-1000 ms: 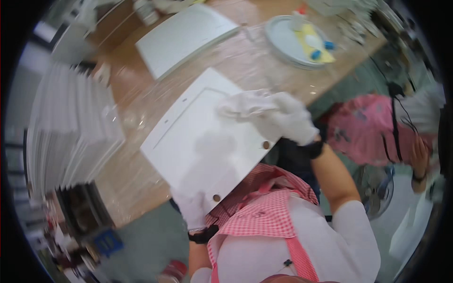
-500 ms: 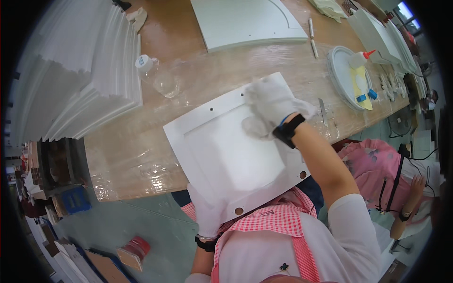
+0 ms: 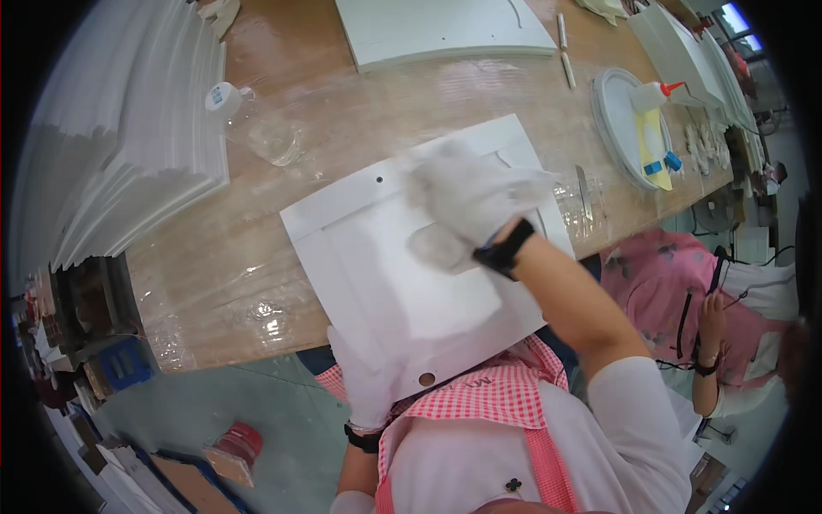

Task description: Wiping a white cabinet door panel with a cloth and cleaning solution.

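Note:
A white panel [image 3: 368, 265] lies tilted at the table's near edge, overhanging it toward my body. It has a recessed area, a small dark hole near its far edge and a larger hole near the closest edge. My left hand [image 3: 366, 381], in a white glove, is closed on the panel's lower left edge. Over the panel's upper right part is my right hand [image 3: 467, 197], also gloved in white. Motion smears its fingers, so whether they hold anything is hidden. A thin metal blade [image 3: 584, 193] lies on the table right of the panel.
A tall stack of white sheets [image 3: 137, 146] fills the left, beside a clear bottle [image 3: 272, 137] on its side. More white panels [image 3: 445, 38] lie ahead. At right sit a round lid [image 3: 612, 128] and a red-tipped glue bottle [image 3: 648, 96]. A person in pink [image 3: 655, 291] is nearby.
My right hand has moved left across the panel. The whole view has shifted slightly, while my left hand stays at the panel's edge.

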{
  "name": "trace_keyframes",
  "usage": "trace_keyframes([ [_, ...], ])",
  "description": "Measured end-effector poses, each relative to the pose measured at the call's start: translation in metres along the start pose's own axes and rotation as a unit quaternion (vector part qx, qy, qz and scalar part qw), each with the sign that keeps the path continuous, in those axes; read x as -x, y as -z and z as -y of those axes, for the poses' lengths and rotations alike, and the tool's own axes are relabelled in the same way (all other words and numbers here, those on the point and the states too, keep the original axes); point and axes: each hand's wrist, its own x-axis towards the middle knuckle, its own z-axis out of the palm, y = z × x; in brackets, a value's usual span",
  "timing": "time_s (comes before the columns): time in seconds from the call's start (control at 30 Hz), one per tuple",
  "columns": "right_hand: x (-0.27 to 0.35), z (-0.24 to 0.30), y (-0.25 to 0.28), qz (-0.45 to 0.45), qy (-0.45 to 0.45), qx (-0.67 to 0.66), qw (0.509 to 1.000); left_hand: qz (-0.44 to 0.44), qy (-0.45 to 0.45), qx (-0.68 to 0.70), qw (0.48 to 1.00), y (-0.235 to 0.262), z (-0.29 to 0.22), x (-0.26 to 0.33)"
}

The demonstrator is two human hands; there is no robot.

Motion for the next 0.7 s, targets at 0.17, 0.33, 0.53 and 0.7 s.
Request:
trace_keyframes([
  [0.17, -0.01, 0.052, -0.007, 0.083, 0.028, -0.068, 0.994, -0.036, 0.035, 0.105, 0.993, -0.008, -0.024, 0.002],
  [0.33, 0.006, -0.059, 0.037, -0.047, -0.115, -0.003, 0.992, -0.012, 0.002, 0.097, 0.995, -0.007, -0.025, -0.001],
  [0.53, -0.009, 0.049, -0.02, 0.002, 0.087, -0.064, 0.994, -0.035, -0.023, -0.04, 0.998, 0.003, 0.0, -0.002],
  [0.7, -0.032, 0.1, -0.047, 0.049, 0.11, -0.04, 0.992, -0.016, 0.007, 0.149, 0.989, -0.017, -0.014, -0.011],
])
